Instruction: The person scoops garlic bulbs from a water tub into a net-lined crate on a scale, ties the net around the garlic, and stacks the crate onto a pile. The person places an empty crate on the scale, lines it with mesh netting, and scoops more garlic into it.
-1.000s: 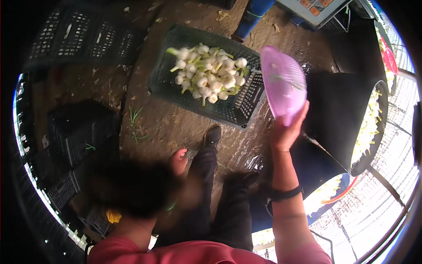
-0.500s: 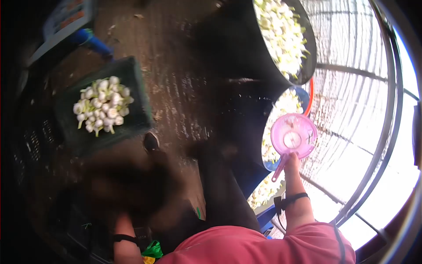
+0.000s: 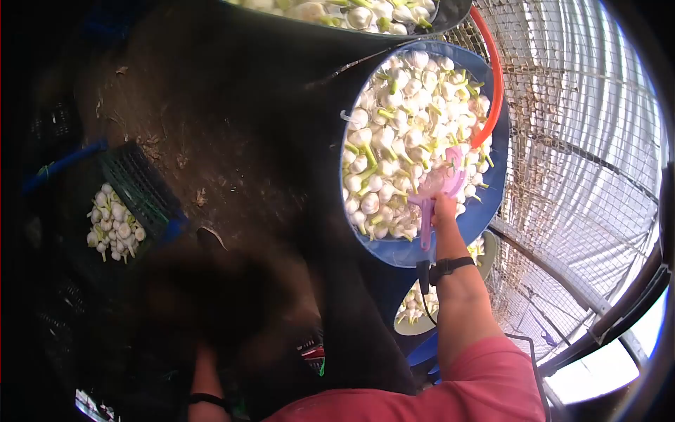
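My right hand point(image 3: 443, 209) is closed around a pink plastic strainer point(image 3: 426, 221) by its handle. The strainer's bowl is tilted among pale garlic bulbs point(image 3: 394, 133) with green stems, in a blue tub point(image 3: 387, 251); bulbs and glare hide part of it. Water seems to lie between the bulbs. My left hand point(image 3: 205, 353) hangs low on the left, where a dark blur hides its fingers; whether it holds anything cannot be seen.
An orange-red hose point(image 3: 495, 77) curves over the tub's right rim. Two more containers hold garlic: a dark tub point(image 3: 450, 15) above and a pale one point(image 3: 489, 253) below. A dark green crate point(image 3: 140, 179) with garlic point(image 3: 116, 225) stands left. Wire mesh point(image 3: 562, 98) lines the right side.
My right hand has lowered the pink strainer from above the tub into the garlic. The view has turned and come closer to the blue tub. My left hand stays low at the left.
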{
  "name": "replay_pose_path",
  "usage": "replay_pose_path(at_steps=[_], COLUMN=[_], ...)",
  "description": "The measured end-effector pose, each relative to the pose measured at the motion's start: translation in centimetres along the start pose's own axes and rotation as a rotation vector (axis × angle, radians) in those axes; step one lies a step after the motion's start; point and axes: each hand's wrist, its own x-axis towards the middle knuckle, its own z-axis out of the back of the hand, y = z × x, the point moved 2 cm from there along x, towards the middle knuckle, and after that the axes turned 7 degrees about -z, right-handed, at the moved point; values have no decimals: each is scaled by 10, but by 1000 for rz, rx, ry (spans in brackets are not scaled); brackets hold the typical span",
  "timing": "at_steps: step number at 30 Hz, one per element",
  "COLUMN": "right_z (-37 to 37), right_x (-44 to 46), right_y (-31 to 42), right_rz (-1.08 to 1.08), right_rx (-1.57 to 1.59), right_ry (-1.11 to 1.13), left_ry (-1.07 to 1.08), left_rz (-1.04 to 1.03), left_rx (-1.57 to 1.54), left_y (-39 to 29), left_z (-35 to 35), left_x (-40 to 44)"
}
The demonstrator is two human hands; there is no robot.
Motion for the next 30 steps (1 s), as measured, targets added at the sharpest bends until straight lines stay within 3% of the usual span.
replay_pose_path(at_steps=[6,10,17,24,30], right_z=[-57,-40,-4,22,20], right_x=[1,-27,-81,-89,-140], right_y=[-18,-33,-25,-16,-18], right_rz=[-260,-309,-157,-222,-220], right_rx=[588,743,790,637,702], right_ry=[363,424,336,329,274], left_ry=[52,26,83,105,29], left_rz=[-135,-163,-226,-252,-170], left_rx=[192,275,281,165,89], left_y=[-95,-142,-173,-153,-105], left_z=[-22,-30,-63,-61,-4], left_x=[-5,-19,-30,-32,-22])
